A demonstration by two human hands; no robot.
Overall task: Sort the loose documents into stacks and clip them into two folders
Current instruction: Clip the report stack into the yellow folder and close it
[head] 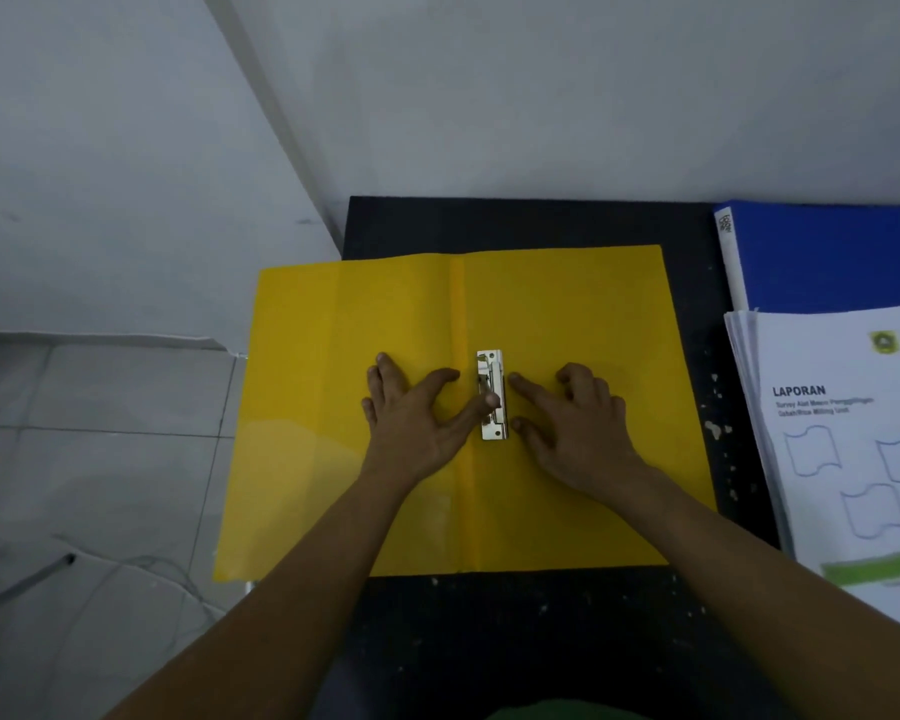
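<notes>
So the black table has a yellow folder lying open flat in the middle, its left flap hanging past the table edge. On the right there's a blue folder at the back, and a stack of documents titled LAPORAN lies partly on it. The left hand is spread flat on the yellow folder, thumb on the metal clip. The right hand holds nothing, index finger and thumb reaching just beside the clip, other fingers bent.

Glossy yellow plastic folder with shiny metal clip, on matt black speckled tabletop, beside smooth white paper stack.
</notes>
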